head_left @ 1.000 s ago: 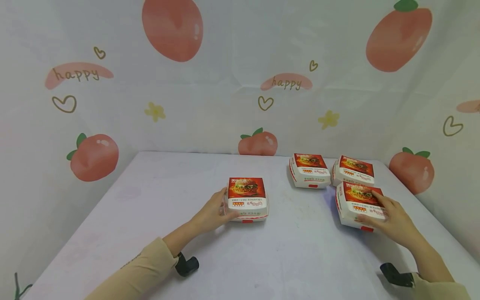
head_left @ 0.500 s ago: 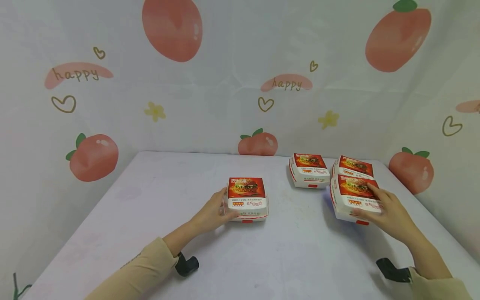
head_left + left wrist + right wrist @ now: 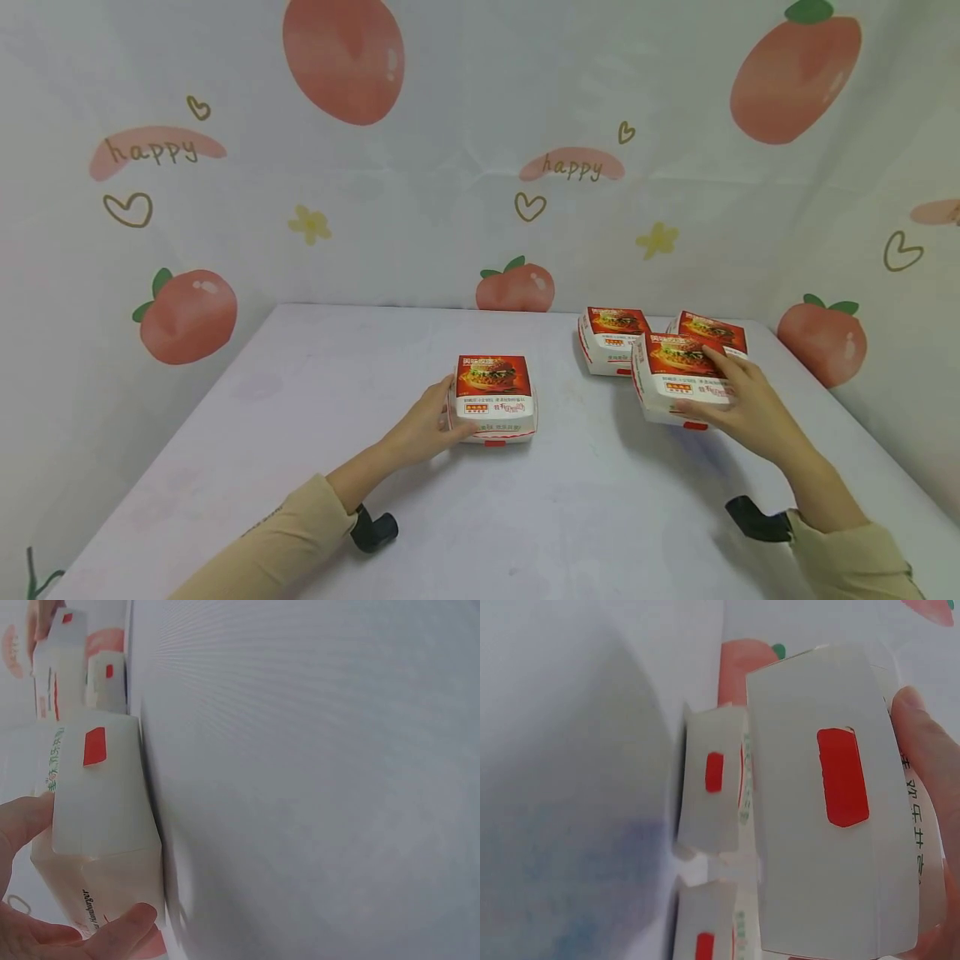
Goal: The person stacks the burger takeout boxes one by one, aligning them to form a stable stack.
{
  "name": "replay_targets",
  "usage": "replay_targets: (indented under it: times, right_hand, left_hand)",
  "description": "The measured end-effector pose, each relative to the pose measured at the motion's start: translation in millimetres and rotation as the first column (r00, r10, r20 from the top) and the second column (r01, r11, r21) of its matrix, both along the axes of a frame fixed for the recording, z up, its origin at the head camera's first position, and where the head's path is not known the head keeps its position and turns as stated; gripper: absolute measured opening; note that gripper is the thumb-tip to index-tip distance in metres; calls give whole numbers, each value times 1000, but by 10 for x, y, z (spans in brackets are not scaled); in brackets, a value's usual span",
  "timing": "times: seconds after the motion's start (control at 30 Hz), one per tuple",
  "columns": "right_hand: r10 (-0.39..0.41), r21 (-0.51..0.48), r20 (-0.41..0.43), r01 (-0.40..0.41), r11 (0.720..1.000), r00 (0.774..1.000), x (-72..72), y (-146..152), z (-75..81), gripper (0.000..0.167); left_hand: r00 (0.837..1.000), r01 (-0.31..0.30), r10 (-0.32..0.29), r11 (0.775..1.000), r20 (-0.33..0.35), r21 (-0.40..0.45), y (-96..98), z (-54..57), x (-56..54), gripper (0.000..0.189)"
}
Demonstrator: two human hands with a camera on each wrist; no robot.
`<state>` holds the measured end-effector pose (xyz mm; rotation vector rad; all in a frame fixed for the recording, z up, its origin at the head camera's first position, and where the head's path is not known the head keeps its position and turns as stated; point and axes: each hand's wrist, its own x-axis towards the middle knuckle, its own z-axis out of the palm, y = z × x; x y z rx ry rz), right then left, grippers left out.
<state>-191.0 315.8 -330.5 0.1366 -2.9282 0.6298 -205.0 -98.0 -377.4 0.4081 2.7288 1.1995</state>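
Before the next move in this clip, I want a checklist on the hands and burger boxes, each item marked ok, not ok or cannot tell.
1. Left hand grips the left box: ok.
2. Left box resting on the table: ok.
3. Right hand holds the raised box: ok.
4. Raised box off the table: ok, it appears so.
5. Left rear box and right rear box fully visible from the head: not ok, partly covered.
6. Raised box touching either rear box: cannot tell.

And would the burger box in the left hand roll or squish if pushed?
That burger box probably won't roll, being flat-sided. Its creased walls look like thin card, so the left hand could likely dent it by squeezing hard.
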Motion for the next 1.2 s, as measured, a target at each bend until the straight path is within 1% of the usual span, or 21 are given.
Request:
replay_targets:
  times: [0.4,0.7,0.83,0.93,1.07,1.2]
  right_hand:
    - [47,-12,-75,-48,999,996,-113,-323,76,99]
    - [73,-34,-78,-76,997,994,-154,-542,125,98]
    - [91,-43,-81,-95,995,993,-169,-636,151,98]
    - [102,-57,-97,-108,993,990,-179,-697,161,96]
    - [106,-66,-112,-114,991,988,-192,-772,163,94]
    - [101,-57,-109,-108,993,989,-205,-838,166,94]
  left_hand:
    - [1000,-6,6,1000,-9,-6,12,-3,-1,90]
    - [1000,1,-1,1000,-17,0,8,-21,-6,90]
    - [1000,-1,1,1000,-12,1,7,-11,-4,90]
    - [1000,-3,3,1000,-9,6,7,2,0,90]
    - [1000,-4,4,1000,-8,7,9,7,3,90]
    - [1000,-5,5,1000,-7,3,10,1,2,90]
